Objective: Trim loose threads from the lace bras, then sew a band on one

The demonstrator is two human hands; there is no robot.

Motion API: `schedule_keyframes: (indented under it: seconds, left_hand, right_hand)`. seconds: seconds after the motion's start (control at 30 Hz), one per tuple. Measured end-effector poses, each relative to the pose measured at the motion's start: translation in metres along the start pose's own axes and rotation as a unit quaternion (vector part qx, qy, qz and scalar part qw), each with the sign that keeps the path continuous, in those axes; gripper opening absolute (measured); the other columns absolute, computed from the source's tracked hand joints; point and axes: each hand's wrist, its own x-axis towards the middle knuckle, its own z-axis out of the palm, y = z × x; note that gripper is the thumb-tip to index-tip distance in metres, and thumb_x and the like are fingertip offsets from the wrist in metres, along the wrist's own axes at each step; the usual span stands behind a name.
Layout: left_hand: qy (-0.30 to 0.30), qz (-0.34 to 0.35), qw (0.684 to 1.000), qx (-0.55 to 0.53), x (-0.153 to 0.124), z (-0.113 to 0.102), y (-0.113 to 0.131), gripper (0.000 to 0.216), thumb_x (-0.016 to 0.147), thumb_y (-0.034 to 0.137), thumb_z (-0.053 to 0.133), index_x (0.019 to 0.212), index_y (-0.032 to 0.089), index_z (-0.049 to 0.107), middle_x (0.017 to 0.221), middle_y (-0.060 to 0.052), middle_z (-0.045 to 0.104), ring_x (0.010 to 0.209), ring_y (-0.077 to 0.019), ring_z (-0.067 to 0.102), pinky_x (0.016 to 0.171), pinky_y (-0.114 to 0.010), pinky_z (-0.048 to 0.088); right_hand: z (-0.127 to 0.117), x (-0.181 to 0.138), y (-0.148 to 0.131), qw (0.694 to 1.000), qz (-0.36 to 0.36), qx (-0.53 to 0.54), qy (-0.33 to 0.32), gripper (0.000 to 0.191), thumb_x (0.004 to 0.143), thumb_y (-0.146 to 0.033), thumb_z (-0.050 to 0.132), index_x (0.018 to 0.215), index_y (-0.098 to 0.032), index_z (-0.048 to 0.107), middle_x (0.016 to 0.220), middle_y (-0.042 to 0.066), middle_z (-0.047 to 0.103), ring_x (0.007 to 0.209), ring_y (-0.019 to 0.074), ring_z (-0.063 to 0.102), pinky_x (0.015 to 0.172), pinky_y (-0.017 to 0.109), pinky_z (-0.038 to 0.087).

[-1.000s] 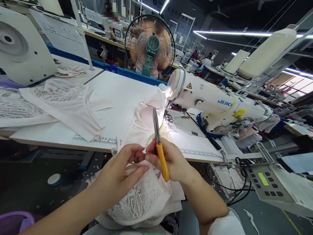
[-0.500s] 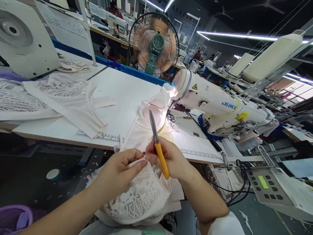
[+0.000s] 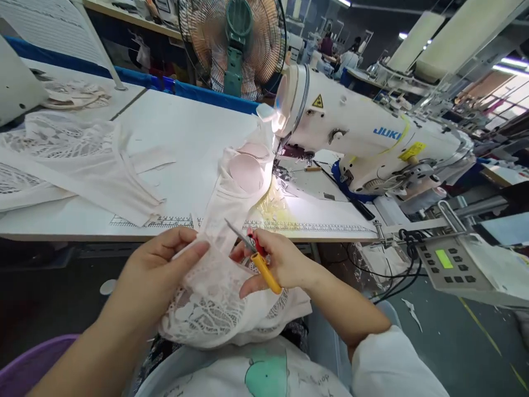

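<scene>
Just off the front edge of the white, ruler-marked table, the left hand pinches a cream lace garment lying over the lap; the right hand holds yellow-handled steel scissors. Pale lace pieces spread toward the table's left. A white JUKI sewing machine stands rightward; beyond the back edge, a black-caged fan faces distant workstations.

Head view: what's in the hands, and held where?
Left hand pinches the pale lace garment by an upper edge; right hand holds the scissors at the handle end.
</scene>
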Motion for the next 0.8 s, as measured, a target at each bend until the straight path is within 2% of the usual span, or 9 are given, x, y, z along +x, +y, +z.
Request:
schedule_keyframes:
  seconds: [0.1,0.2,0.3,0.4,0.53,0.6,0.7,0.8]
  left_hand:
    - [0.052,-0.01,0.999,-0.002,-0.003,-0.001,0.004,0.021,0.055,0.026,0.072,0.068,0.02,0.057,0.055,0.005,0.059,0.044,-0.011,0.054,0.04,-0.018,0.044]
    - [0.093,-0.028,0.995,0.007,-0.006,-0.005,0.006,0.023,0.048,0.023,0.073,0.065,0.021,0.057,0.05,0.005,0.058,0.039,-0.0123,0.052,0.033,-0.019,0.042]
    - [0.101,-0.016,0.994,0.037,-0.009,-0.011,0.005,0.023,0.04,0.021,0.074,0.057,0.02,0.058,0.048,0.005,0.058,0.034,-0.011,0.049,0.028,-0.018,0.041]
    - [0.083,0.008,0.995,0.06,-0.009,-0.014,0.002,0.021,0.043,0.023,0.074,0.057,0.02,0.059,0.055,0.004,0.062,0.038,-0.0102,0.053,0.031,-0.017,0.044]
    - [0.116,-0.016,0.993,0.014,0.005,-0.011,-0.009,0.033,0.038,0.023,0.079,0.061,0.02,0.056,0.052,0.008,0.059,0.039,-0.0078,0.05,0.034,-0.016,0.043]
    - [0.111,-0.048,0.993,0.014,0.014,-0.01,-0.014,0.037,0.037,0.019,0.081,0.063,0.019,0.054,0.048,0.01,0.056,0.04,-0.0068,0.048,0.036,-0.015,0.042]
    - [0.087,-0.074,0.993,0.023,0.022,-0.01,-0.017,0.033,0.048,0.013,0.08,0.066,0.019,0.053,0.052,0.012,0.057,0.045,-0.0055,0.049,0.043,-0.015,0.042]
    - [0.087,-0.072,0.994,0.015,0.024,-0.013,-0.018,0.033,0.051,0.017,0.081,0.067,0.02,0.052,0.053,0.012,0.057,0.047,-0.006,0.049,0.045,-0.015,0.042]
  right_hand:
    - [0.009,-0.01,0.017,1.0,0.026,-0.007,0.012,0.049,0.057,-0.051,0.072,0.074,-0.02,0.038,0.077,0.0,0.054,0.065,0.0115,0.047,0.057,0.025,0.042]
    - [0.021,-0.023,0.02,0.999,0.038,0.008,0.038,0.046,0.061,-0.052,0.068,0.069,-0.02,0.036,0.068,-0.003,0.047,0.059,0.0089,0.041,0.054,0.023,0.04]
    - [0.03,-0.037,0.009,0.995,0.07,0.072,0.025,0.042,0.061,-0.039,0.072,0.068,-0.02,0.036,0.069,-0.003,0.048,0.058,0.0076,0.043,0.052,0.021,0.039]
    - [0.031,-0.045,0.004,0.991,0.094,0.094,0.004,0.032,0.061,-0.021,0.072,0.07,-0.018,0.041,0.077,-0.003,0.054,0.062,0.0078,0.049,0.055,0.019,0.04]
    - [0.021,-0.046,0.02,0.999,0.052,0.001,0.007,0.02,0.062,-0.007,0.059,0.068,-0.018,0.044,0.083,-0.002,0.058,0.069,0.009,0.053,0.058,0.018,0.039]
    - [0.011,-0.048,0.032,0.998,0.045,-0.045,0.011,0.018,0.063,-0.009,0.058,0.065,-0.018,0.042,0.081,-0.002,0.058,0.067,0.0092,0.051,0.057,0.018,0.038]
    - [-0.006,-0.058,0.046,0.995,0.034,-0.099,0.005,0.021,0.066,-0.013,0.058,0.061,-0.018,0.038,0.07,-0.002,0.054,0.061,0.0091,0.047,0.054,0.019,0.035]
    - [-0.022,-0.073,0.054,0.99,0.041,-0.132,0.007,0.026,0.071,-0.021,0.057,0.059,-0.019,0.035,0.061,-0.003,0.044,0.055,0.0082,0.038,0.051,0.02,0.031]
